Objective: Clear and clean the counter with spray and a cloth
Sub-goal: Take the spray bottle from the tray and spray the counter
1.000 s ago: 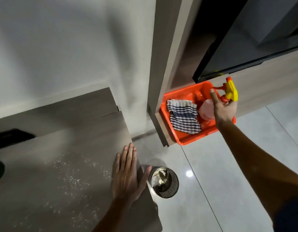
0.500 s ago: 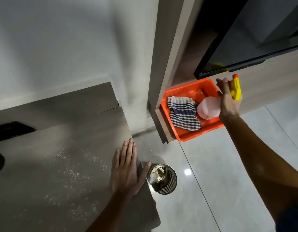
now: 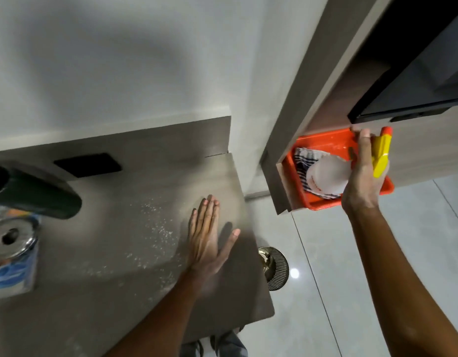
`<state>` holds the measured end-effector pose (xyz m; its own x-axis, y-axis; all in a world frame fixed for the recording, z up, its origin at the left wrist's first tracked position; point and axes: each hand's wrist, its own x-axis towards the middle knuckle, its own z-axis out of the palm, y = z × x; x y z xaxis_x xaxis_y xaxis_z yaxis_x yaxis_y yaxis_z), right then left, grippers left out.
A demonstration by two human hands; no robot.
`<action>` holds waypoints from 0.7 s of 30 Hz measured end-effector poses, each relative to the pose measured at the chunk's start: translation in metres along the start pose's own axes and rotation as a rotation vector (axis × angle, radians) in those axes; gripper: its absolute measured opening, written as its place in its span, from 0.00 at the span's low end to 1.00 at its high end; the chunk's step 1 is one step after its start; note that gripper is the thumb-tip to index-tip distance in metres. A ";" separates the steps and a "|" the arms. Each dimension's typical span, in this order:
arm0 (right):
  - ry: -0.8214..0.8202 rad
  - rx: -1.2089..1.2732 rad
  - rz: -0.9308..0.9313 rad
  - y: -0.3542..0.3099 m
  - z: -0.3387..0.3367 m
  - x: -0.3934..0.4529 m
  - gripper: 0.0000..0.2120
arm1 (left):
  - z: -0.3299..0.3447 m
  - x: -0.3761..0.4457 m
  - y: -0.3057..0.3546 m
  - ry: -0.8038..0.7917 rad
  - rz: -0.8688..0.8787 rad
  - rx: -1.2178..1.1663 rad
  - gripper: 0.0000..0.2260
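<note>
- My right hand (image 3: 364, 176) is wrapped around the neck of the spray bottle (image 3: 328, 176), fingers closed under its yellow trigger head (image 3: 381, 157) with the orange nozzle pointing away from me. Gripping there lets one hand carry the weight and puts a finger near the trigger.
- The bottle's pale round body hangs over the orange tray (image 3: 323, 140) on the low shelf. Whether its base touches the tray I cannot tell.
- The striped cloth (image 3: 303, 161) lies in that same tray, mostly hidden beneath the bottle. I judge I will need it next, once the spray is across.
- My left hand (image 3: 207, 235) lies flat and empty on the grey counter (image 3: 145, 292), fingers together and thumb spread, close to the counter's right edge. I think it steadies me as I lean sideways toward the shelf.
- White crumbs (image 3: 155, 228) are scattered just left of that palm, so the wiping is not yet done.
- A small metal bin (image 3: 274, 269) stands on the floor below the counter's edge, handy for sweeping crumbs off the side.
- A blue packet (image 3: 11, 274) with a steel lid (image 3: 11, 238) on it sits at the far left of the counter; it looks uncleared.
</note>
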<state>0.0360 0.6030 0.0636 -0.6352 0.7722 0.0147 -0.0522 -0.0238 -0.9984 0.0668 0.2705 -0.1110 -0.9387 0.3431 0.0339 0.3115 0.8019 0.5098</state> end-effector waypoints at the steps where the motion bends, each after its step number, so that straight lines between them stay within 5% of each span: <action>1: -0.032 0.000 -0.001 0.000 0.012 -0.014 0.12 | -0.009 -0.007 -0.015 0.016 -0.023 0.000 0.40; 11: -0.438 -0.005 0.331 0.039 0.125 -0.204 0.11 | -0.110 -0.133 -0.184 0.115 -0.384 0.081 0.41; 14: -0.540 -0.038 0.459 0.051 0.151 -0.268 0.20 | -0.139 -0.166 -0.216 0.149 -0.414 0.072 0.41; 21: -0.650 -0.160 0.509 0.053 0.187 -0.392 0.18 | -0.182 -0.216 -0.275 0.143 -0.391 0.132 0.40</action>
<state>0.1375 0.1804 0.0157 -0.8716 0.1712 -0.4594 0.4394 -0.1426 -0.8869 0.1570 -0.1133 -0.1021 -0.9979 -0.0629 -0.0162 -0.0642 0.9170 0.3938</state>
